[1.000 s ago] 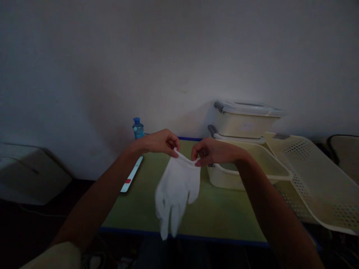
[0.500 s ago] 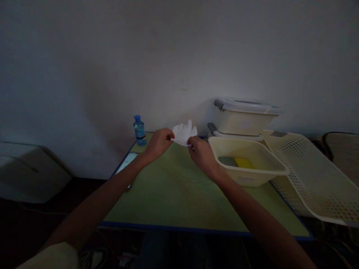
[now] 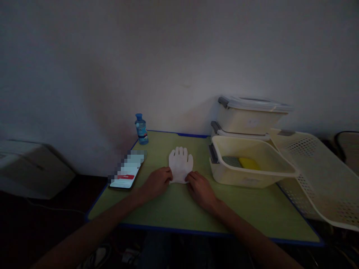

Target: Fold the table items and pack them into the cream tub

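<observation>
A white glove [image 3: 180, 165] lies flat on the green table [image 3: 179, 209], its fingers pointing toward the wall. My left hand [image 3: 157, 182] pinches the left corner of the glove's cuff. At the cuff's right corner, my right hand [image 3: 199, 188] grips in the same way. Both hands rest low on the tabletop with fingers curled.
A phone [image 3: 127, 169] lies at the table's left edge, a small blue bottle [image 3: 141, 129] behind it. An open cream tub [image 3: 249, 166] holding a yellow sponge [image 3: 248, 163] sits right of the glove, lidded containers [image 3: 252, 114] behind it, a perforated basket [image 3: 316, 175] far right.
The glove hung from both hands in the air, was swung out toward the wall, and now lies flat on the table with both hands at its cuff.
</observation>
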Action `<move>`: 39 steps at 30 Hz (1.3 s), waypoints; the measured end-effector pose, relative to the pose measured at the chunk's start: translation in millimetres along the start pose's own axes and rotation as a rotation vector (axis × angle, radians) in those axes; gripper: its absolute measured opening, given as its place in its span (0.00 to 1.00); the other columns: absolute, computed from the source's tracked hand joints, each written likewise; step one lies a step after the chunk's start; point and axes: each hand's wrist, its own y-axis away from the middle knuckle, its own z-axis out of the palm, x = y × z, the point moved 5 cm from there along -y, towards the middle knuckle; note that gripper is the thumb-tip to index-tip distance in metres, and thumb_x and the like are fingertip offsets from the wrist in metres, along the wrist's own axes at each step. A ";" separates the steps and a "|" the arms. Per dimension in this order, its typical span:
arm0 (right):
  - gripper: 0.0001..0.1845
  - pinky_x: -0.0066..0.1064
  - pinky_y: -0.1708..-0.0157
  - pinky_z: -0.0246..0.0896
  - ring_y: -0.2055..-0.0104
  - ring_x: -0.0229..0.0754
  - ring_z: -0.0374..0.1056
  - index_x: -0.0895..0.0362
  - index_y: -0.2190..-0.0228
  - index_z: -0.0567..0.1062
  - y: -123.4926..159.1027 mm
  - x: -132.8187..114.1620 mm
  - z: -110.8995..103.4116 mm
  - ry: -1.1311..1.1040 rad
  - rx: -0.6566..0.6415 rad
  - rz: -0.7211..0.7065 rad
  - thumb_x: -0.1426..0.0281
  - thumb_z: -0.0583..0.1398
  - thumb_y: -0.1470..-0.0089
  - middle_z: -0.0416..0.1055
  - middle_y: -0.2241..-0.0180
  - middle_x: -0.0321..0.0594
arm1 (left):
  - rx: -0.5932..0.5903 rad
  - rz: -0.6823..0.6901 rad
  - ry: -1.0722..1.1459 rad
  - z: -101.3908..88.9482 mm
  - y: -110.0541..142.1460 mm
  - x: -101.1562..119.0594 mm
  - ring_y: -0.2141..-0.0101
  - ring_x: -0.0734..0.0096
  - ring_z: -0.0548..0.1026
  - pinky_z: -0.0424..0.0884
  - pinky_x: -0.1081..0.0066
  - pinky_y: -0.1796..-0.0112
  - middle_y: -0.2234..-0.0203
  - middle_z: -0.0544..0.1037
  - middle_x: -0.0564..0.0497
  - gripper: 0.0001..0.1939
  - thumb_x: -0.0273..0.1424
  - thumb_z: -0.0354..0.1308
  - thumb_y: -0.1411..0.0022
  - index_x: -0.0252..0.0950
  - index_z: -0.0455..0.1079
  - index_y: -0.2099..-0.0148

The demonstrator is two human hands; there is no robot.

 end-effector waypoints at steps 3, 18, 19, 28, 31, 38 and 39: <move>0.11 0.32 0.59 0.59 0.61 0.41 0.62 0.60 0.67 0.72 13.7 -7.4 0.5 -0.024 0.004 -0.044 0.81 0.53 0.50 0.70 0.64 0.43 | -0.091 0.019 -0.018 2.8 10.6 7.6 0.65 0.69 0.72 0.66 0.71 0.62 0.68 0.73 0.49 0.13 0.18 0.47 0.49 0.35 0.72 0.69; 0.10 0.33 0.60 0.61 0.63 0.43 0.63 0.61 0.67 0.72 31.2 -17.2 0.9 0.022 0.030 -0.140 0.81 0.54 0.50 0.70 0.66 0.44 | 0.129 -0.099 -0.247 20.5 -62.4 28.9 0.39 0.49 0.44 0.46 0.49 0.44 0.39 0.49 0.36 0.31 0.44 0.41 0.38 0.28 0.51 0.39; 0.10 0.33 0.60 0.61 0.63 0.43 0.63 0.61 0.67 0.72 31.5 -17.2 1.8 0.032 0.025 -0.148 0.81 0.54 0.50 0.70 0.66 0.44 | 0.109 -0.119 -0.258 30.7 -64.5 24.5 0.39 0.46 0.45 0.46 0.46 0.44 0.39 0.49 0.37 0.32 0.46 0.41 0.38 0.30 0.51 0.39; 0.10 0.34 0.60 0.62 0.62 0.44 0.63 0.62 0.65 0.72 33.8 -17.5 9.3 0.042 -0.006 -0.177 0.80 0.55 0.49 0.71 0.65 0.45 | 0.091 -0.076 -0.273 45.3 -69.1 12.9 0.39 0.44 0.45 0.45 0.43 0.45 0.38 0.48 0.40 0.34 0.50 0.40 0.40 0.34 0.50 0.38; 0.12 0.34 0.59 0.62 0.61 0.44 0.64 0.61 0.64 0.72 34.2 -17.0 4.2 -0.017 -0.014 -0.175 0.81 0.53 0.49 0.71 0.64 0.45 | 0.076 -0.058 -0.274 44.6 -69.4 14.7 0.39 0.45 0.44 0.45 0.44 0.45 0.38 0.48 0.40 0.34 0.50 0.40 0.40 0.34 0.49 0.38; 0.20 0.31 0.58 0.61 0.60 0.40 0.66 0.60 0.63 0.71 5.4 18.9 -22.7 -0.342 0.153 -0.019 0.85 0.48 0.53 0.69 0.63 0.44 | 0.083 -0.030 -0.266 30.3 -60.1 18.7 0.38 0.51 0.41 0.44 0.50 0.43 0.38 0.45 0.37 0.38 0.50 0.38 0.39 0.27 0.43 0.37; 0.18 0.31 0.60 0.62 0.62 0.40 0.66 0.60 0.64 0.72 -2.3 25.8 -23.2 -0.355 0.176 0.023 0.85 0.49 0.53 0.70 0.65 0.43 | 0.084 -0.012 -0.263 28.0 -57.1 20.2 0.38 0.52 0.41 0.44 0.51 0.43 0.38 0.45 0.37 0.38 0.50 0.37 0.39 0.26 0.44 0.37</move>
